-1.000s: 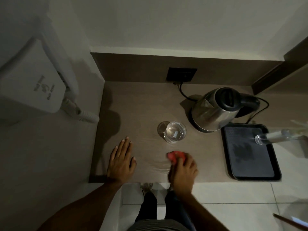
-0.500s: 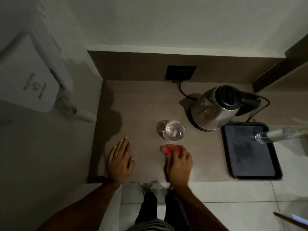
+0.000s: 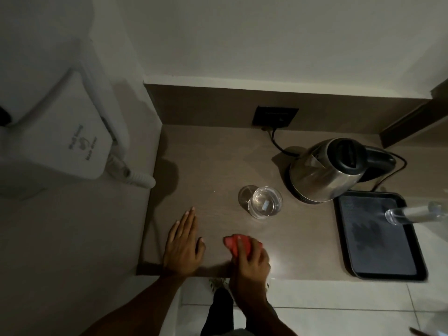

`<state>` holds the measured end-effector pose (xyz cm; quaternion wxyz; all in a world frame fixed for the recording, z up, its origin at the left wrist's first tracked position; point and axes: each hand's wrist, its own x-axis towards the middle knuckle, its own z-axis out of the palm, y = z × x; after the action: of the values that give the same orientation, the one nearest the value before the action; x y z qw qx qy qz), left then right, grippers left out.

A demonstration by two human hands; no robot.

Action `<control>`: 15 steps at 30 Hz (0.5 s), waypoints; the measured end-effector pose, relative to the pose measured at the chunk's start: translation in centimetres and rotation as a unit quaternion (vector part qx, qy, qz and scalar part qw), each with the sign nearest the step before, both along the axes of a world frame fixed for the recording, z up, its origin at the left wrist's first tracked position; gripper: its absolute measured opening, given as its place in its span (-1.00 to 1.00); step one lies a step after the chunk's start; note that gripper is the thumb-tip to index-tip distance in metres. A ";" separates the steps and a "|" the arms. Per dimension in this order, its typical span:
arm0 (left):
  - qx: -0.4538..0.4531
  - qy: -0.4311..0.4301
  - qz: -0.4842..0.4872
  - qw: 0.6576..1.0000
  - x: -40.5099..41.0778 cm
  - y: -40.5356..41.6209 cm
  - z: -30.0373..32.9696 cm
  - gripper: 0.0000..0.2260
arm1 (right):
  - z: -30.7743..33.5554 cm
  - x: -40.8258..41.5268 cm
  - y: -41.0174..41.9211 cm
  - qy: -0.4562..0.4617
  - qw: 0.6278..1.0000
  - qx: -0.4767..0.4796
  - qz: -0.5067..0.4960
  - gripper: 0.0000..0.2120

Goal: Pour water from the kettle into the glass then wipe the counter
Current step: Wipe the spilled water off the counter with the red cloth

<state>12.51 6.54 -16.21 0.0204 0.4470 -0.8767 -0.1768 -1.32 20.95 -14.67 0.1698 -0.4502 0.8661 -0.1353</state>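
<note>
The brown wood-look surface point(image 3: 218, 166) fills the middle; on the wall to its left hangs a big white plastic box point(image 3: 60, 132) with small grey writing too blurry to read; a flat black tray point(image 3: 378, 238) lies at the right end of the surface; the shiny steel kettle with a black lid and handle point(image 3: 327, 170) stands just behind the tray, its cord going to a black wall socket point(image 3: 275, 116); the clear round glass point(image 3: 265, 202) with water in it stands just left of the kettle; the left hand point(image 3: 184, 243) lies flat and spread near the front edge; the right hand point(image 3: 252, 260) presses its fingers closed on a small red cloth point(image 3: 236, 243) against the surface, in front of the glass.
</note>
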 end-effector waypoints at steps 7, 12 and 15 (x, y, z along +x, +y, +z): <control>0.012 0.035 0.005 0.999 0.0 -0.3 -0.2 -0.35 | 1.5 -0.8 -16.9 -0.049 0.998 -0.002 0.034 -0.40; 0.012 0.069 0.013 0.997 0.1 -0.3 -0.3 -0.42 | 1.6 -2.4 -19.3 -0.033 0.997 -0.021 0.059 -0.43; 0.008 0.047 -0.001 0.999 0.4 -0.2 -0.5 -0.39 | 1.1 -2.1 -12.7 -0.021 0.989 -0.045 0.137 -0.45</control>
<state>12.93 6.32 -16.73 0.0580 0.4371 -0.8739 -0.2048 -3.43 8.28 -13.58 0.1842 -0.5692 0.7853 -0.1591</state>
